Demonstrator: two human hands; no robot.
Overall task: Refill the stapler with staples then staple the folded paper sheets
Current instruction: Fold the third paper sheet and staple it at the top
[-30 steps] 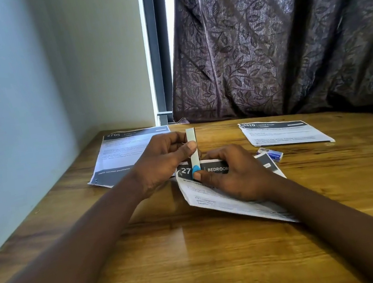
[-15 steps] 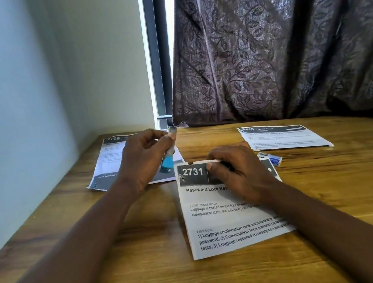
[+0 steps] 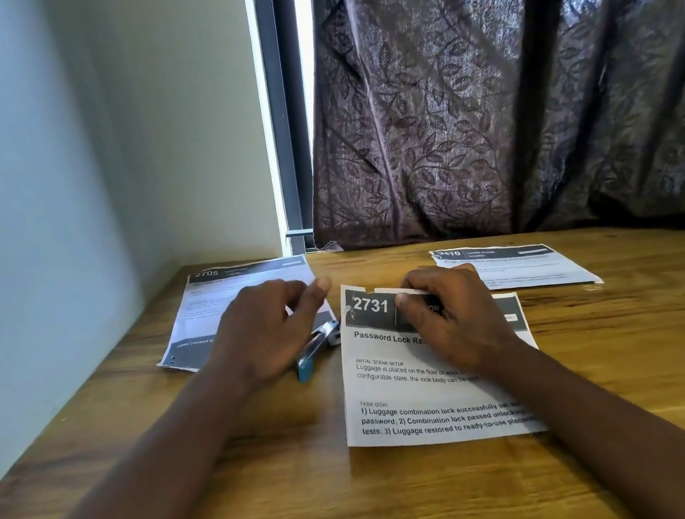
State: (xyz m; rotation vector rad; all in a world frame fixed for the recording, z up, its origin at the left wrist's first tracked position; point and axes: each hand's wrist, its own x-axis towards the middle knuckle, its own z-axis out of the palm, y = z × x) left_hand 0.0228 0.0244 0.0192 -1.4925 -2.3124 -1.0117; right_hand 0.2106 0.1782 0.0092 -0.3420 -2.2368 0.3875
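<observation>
A folded paper sheet (image 3: 428, 403) headed "2731" lies flat in the middle of the wooden table. My right hand (image 3: 449, 314) rests on its upper part and pinches the folded top edge between thumb and fingers. A small blue and silver stapler (image 3: 317, 349) lies on the table just left of that sheet, partly under my left hand (image 3: 271, 330). My left hand hovers over the stapler with fingers loosely curled and holds nothing.
A sheet headed "2705" (image 3: 242, 294) lies at the back left near the wall. Another printed sheet (image 3: 523, 265) lies at the back right. A dark patterned curtain (image 3: 504, 73) hangs behind the table (image 3: 418, 505). A pale wall (image 3: 8, 224) bounds the left side.
My left hand held the stapler upright over the sheet, carried it left, then set it down on the table and let go. The sheet now lies flat.
</observation>
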